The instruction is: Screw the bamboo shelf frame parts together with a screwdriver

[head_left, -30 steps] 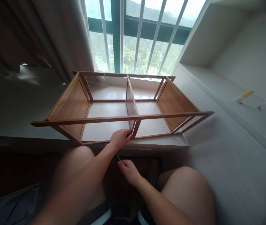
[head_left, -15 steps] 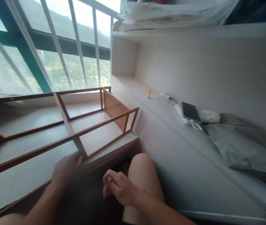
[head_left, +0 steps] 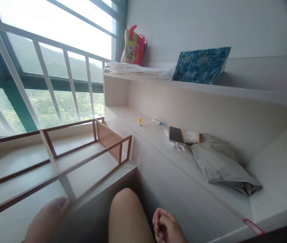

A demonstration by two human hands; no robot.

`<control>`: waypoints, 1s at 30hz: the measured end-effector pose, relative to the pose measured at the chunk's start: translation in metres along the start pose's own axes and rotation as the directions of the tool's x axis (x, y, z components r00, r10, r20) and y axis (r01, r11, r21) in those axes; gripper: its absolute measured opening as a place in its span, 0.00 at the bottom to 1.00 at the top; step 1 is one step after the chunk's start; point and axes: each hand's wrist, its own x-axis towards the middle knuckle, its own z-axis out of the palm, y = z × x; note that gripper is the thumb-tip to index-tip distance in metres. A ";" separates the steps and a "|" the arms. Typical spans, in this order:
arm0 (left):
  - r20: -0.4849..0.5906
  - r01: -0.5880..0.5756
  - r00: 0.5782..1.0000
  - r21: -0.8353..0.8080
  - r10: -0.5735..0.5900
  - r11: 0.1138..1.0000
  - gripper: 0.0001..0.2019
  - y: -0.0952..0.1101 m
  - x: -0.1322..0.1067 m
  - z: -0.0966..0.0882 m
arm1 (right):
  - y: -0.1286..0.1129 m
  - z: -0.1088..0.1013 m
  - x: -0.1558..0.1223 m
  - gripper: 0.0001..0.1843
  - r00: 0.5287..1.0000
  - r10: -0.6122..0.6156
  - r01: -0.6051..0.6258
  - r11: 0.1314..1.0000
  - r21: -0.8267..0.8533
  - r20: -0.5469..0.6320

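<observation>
A brown wooden rack frame (head_left: 87,153) lies on the pale surface at the left, with a solid panel (head_left: 109,140) at its far end. My left hand (head_left: 47,216), blurred, is at the lower end of the frame's middle crosspiece (head_left: 67,185). Its thumb and fingertips are drawn together, and whatever is between them is too small or smeared to name. My right hand (head_left: 167,224) is held to the right of my bare knee (head_left: 127,209), away from the frame. Its fingers are curled closed, hiding anything inside.
Along the right runs a shelf with a yellow-capped item (head_left: 140,121), a blue-tipped tube (head_left: 157,122), a phone (head_left: 176,135) with a white cable, and folded grey cloth (head_left: 222,162). Above sit a red-green bag (head_left: 134,47) and a blue patterned box (head_left: 201,65). Window railings (head_left: 46,72) stand behind the frame.
My view has tipped up and turned right, showing more of the upper shelf. My right hand has moved from left of the knee to its right. The left hand stays by the crosspiece.
</observation>
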 end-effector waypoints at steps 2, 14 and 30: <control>-0.057 -0.070 0.996 0.004 0.070 0.998 0.16 0.002 -0.005 -0.002 | -0.006 0.001 -0.001 0.06 1.000 0.018 -0.019 0.999 0.033 0.018; -0.108 -0.104 0.990 -0.139 0.090 0.985 0.15 0.008 -0.029 -0.012 | -0.224 0.106 0.068 0.15 0.555 -0.797 0.398 0.003 -0.917 0.238; -0.173 -0.042 0.984 -0.077 0.028 0.996 0.14 0.011 -0.011 -0.007 | -0.296 0.114 0.235 0.16 0.669 -0.737 -0.038 -0.165 -0.986 0.098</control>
